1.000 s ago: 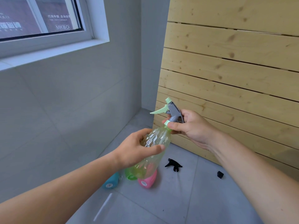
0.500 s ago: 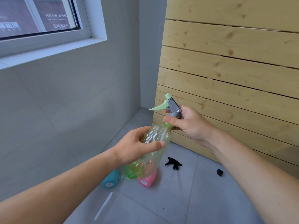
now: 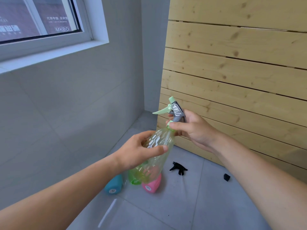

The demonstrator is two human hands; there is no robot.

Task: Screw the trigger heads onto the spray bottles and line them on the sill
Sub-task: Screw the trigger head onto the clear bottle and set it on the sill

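A clear yellow-green spray bottle [image 3: 159, 146] is tilted in the air, neck up to the right. My left hand [image 3: 134, 151] wraps its body. My right hand [image 3: 191, 128] grips the grey and mint trigger head [image 3: 174, 110] at the bottle's neck, thumb on the green collar. On the floor below lie a blue bottle [image 3: 114, 185], a green bottle [image 3: 134, 178] and a pink bottle [image 3: 152, 184], partly hidden behind the held bottle. A black trigger head [image 3: 178, 169] lies on the tiles to their right. The white window sill [image 3: 54, 54] runs across the upper left.
A small black cap [image 3: 226, 177] lies on the floor near the wooden slat panel [image 3: 232, 72] on the right. A clear tube [image 3: 108, 211] lies on the grey tiles [image 3: 182, 205] near me. A grey tiled wall stands under the window.
Both hands and the bottle have stayed in nearly the same place; the trigger head has shifted very slightly upward. My right fingers have shifted a little on the collar.
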